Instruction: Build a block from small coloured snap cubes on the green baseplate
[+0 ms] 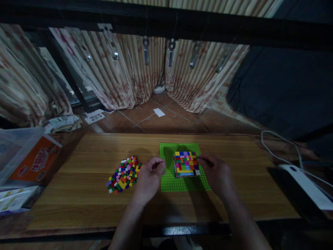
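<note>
A green studded baseplate (168,184) lies on the wooden table. On it stands a block built of multicoloured toy bricks (186,164), its top a patchwork of many colours. My right hand (217,172) is at the block's right edge, thumb and finger pinched together by the upper right corner. Whatever is between those fingertips is too small to make out. Over the baseplate's left edge, my left hand (151,175) has its fingers curled in and closed; any piece in them is hidden. Left of it spreads a pile of loose toy bricks (125,173), partly behind that hand.
The wooden table (91,208) has a dark front edge. A clear plastic bin (15,152) with an orange label stands at the left. On the right are a white device (304,184), a dark flat panel (288,187) and a white cable (275,156). Metal hooks (170,55) hang from a bar above.
</note>
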The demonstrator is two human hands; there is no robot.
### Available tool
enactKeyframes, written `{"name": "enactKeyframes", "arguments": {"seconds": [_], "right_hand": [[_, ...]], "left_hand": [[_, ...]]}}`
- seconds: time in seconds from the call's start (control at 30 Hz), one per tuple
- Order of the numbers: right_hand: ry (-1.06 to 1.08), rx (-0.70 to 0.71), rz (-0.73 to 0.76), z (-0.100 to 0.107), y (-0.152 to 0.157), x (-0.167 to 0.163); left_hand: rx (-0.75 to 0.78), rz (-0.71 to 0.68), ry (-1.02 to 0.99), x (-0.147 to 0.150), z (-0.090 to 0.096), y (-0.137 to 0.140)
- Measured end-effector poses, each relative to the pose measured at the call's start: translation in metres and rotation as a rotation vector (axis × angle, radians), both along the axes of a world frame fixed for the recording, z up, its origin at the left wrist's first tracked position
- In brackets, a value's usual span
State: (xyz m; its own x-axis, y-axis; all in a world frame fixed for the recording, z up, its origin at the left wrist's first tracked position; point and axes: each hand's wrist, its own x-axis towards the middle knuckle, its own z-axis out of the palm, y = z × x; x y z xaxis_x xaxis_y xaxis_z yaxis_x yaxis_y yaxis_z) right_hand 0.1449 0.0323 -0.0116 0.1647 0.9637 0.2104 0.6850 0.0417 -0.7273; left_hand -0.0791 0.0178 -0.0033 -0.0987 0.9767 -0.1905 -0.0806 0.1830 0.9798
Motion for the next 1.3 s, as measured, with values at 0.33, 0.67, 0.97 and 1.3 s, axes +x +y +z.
{"name": "enactKeyframes", "arguments": {"seconds": [0.33,0.67,0.97,1.3], "right_hand": [[-0.05,-0.003,0.013,-0.002,0.003,-0.012],[0.051,-0.034,-0.068,-0.001,0.004,-0.013],[0.258,-0.029,-0.11,-0.005,0.006,-0.012],[0.284,-0.026,-0.143,-0.005,0.009,-0.017]], "left_hand": [[-0.007,-0.09,0.136,0.001,-0.002,0.002],[-0.007,-0.114,0.184,0.0,-0.002,0.002],[0.006,-0.121,0.209,-0.001,-0.005,0.001],[0.019,-0.145,0.239,0.004,-0.007,-0.001]]}}
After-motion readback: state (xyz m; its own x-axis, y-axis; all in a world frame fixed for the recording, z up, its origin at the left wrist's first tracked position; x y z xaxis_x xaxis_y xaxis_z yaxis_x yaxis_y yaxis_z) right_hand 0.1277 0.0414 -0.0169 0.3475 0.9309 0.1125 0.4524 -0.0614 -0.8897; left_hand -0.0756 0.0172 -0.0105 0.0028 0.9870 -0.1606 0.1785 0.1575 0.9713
